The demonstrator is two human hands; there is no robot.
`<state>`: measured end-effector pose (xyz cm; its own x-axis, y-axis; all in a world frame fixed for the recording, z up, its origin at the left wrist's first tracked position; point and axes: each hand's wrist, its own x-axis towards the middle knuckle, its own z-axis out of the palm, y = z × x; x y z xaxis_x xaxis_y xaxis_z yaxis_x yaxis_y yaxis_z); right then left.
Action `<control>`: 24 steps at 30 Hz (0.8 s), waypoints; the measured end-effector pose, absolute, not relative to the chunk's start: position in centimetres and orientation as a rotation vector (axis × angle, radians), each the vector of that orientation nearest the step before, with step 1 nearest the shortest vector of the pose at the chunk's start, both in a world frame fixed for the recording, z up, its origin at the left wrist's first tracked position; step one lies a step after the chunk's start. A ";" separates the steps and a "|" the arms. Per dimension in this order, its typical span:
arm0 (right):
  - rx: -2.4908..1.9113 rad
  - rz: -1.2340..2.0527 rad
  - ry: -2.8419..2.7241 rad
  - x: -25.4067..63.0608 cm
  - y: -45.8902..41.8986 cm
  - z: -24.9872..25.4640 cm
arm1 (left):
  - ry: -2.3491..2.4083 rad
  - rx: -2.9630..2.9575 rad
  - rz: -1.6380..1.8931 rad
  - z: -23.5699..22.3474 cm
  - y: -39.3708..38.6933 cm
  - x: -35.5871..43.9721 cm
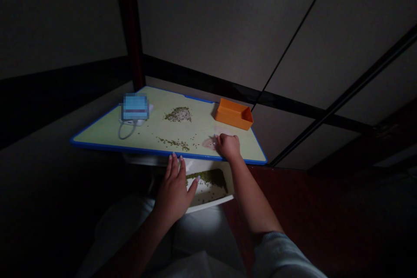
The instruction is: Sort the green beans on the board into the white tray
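Observation:
My left hand [174, 189] lies flat with fingers stretched out on the rim of a white tray [211, 202] that holds small green beans, just below the near edge of a pale board with a blue border [107, 132]. My right hand [228, 145] rests on the board near its right end, fingers curled over a pale pinkish thing [208, 142] I cannot make out. Green beans [178, 114] lie in a pile at the board's middle, and a thinner scatter [174, 142] lies nearer me.
An orange box [233, 114] stands at the board's far right corner. A blurred blue and white object with a cable [135, 108] sits at the far left. Dark floor and a dark post [130, 26] surround the board. My lap is under the tray.

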<state>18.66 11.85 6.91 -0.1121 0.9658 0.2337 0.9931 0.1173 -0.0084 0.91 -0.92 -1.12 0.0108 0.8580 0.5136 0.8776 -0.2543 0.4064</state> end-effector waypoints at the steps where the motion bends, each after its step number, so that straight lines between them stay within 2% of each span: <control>1: -1.977 -0.218 -2.195 18.7 12.0 6.9 | -1.901 -2.211 -1.095 -1.1 -0.9 0.9; 24: -1.698 -0.179 -2.291 18.4 11.9 6.8 | -1.906 -2.221 -1.076 -0.8 -1.1 1.0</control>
